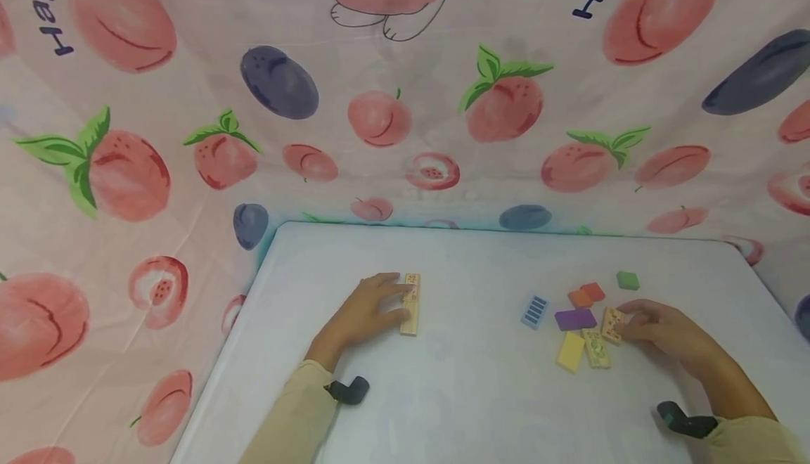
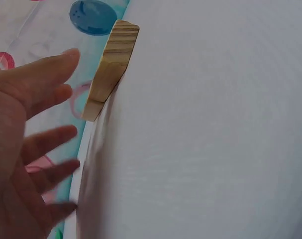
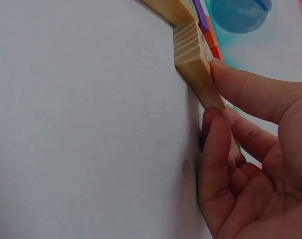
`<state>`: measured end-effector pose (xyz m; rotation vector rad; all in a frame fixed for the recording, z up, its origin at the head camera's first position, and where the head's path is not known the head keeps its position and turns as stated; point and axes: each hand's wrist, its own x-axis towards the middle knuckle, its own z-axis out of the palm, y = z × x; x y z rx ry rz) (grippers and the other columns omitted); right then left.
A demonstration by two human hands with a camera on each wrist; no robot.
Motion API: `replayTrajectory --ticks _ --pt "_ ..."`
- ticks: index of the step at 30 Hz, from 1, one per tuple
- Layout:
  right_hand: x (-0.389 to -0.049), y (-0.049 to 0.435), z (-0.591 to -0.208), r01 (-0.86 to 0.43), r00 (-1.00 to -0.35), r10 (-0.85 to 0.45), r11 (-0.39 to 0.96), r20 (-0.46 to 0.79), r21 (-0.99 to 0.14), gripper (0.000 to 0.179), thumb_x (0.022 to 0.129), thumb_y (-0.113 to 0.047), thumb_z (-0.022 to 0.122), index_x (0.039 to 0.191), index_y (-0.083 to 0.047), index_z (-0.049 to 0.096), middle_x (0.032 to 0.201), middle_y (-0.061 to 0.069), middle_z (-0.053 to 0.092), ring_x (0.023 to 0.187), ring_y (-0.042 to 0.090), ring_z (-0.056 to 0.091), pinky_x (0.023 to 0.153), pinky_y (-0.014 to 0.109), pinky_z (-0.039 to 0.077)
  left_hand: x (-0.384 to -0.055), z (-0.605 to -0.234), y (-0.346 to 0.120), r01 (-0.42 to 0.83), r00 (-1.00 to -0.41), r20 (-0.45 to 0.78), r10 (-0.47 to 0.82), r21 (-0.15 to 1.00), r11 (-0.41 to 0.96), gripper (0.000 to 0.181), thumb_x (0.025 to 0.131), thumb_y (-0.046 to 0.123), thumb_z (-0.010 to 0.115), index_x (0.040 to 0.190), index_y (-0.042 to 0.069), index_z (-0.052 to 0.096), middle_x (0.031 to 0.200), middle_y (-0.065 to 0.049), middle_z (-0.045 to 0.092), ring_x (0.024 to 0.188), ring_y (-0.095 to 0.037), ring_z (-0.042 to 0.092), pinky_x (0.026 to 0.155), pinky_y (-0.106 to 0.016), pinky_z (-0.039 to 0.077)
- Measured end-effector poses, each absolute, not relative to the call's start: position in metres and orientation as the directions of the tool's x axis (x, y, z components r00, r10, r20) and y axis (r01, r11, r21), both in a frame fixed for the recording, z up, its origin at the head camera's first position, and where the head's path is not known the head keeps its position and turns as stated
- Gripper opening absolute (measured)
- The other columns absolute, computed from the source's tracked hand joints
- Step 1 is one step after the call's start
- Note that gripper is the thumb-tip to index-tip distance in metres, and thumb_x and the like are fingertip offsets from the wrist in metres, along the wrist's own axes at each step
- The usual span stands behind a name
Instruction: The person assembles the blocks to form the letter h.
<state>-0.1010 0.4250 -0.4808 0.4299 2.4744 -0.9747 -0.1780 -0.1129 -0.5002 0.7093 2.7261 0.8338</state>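
Two wooden blocks lie end to end in a column on the white table. My left hand hovers at their left side, fingers spread, with some fingertips overlapping them in the head view. The left wrist view shows these fingers apart from the wood. On the right, my right hand pinches the end of a wooden block with reddish markings between thumb and fingers; its striped end grain shows in the right wrist view. Just below it lies a wooden block with a green picture.
Around the right hand's block lie a purple block, a yellow block, an orange piece, a red piece and a green piece. A blue striped piece is farther left. A fruit-print cloth hangs behind the white table.
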Motion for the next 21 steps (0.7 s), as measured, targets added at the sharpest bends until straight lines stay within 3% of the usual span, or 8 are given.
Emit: replayTrajectory --ticks 3,5,12,21 --pt "-0.102 0.427 -0.483 0.437 -0.853 0.127 0.703 -0.506 -0.561 0.093 0.088 -0.062 0.07 0.149 0.002 0.041 0.123 0.026 0.055 0.115 0.045 0.046 0.095 0.069 0.039 -0.183 -0.506 -0.114 0.402 -0.866 0.021 0.499 0.622 0.672 0.046 0.093 0.045 0.073 0.137 0.032 0.066 0.152 -0.001 0.053 0.144 -0.028 0.045 0.119 -0.053 0.034" --pt "-0.101 0.428 -0.484 0.435 -0.855 0.128 0.704 -0.502 -0.561 0.093 0.088 -0.063 0.07 0.149 0.001 0.041 0.122 0.025 0.056 0.115 0.044 0.046 0.095 0.068 0.039 -0.185 -0.509 -0.115 0.4 -0.869 0.038 0.493 0.639 0.657 0.046 0.09 0.043 0.076 0.134 0.032 0.068 0.147 0.0 0.056 0.14 -0.027 0.048 0.116 -0.05 0.038" --pt "-0.1 0.427 -0.486 0.421 -0.864 0.125 0.71 -0.487 -0.564 0.093 0.087 -0.063 0.071 0.147 0.002 0.043 0.118 0.021 0.057 0.111 0.041 0.048 0.092 0.063 0.043 -0.187 -0.519 -0.121 0.419 -0.849 0.021 0.528 0.635 0.649 0.058 0.086 0.047 0.08 0.14 0.035 0.062 0.149 0.002 0.053 0.138 -0.027 0.043 0.114 -0.053 0.037" --pt "-0.098 0.425 -0.484 0.399 -0.868 0.098 0.722 -0.487 -0.565 0.09 0.091 -0.058 0.069 0.149 0.005 0.041 0.123 0.026 0.055 0.113 0.043 0.047 0.094 0.066 0.041 -0.187 -0.519 -0.122 0.415 -0.845 0.014 0.534 0.645 0.641 0.06 0.085 0.049 0.08 0.14 0.035 0.062 0.151 0.003 0.051 0.139 -0.028 0.041 0.115 -0.055 0.034"
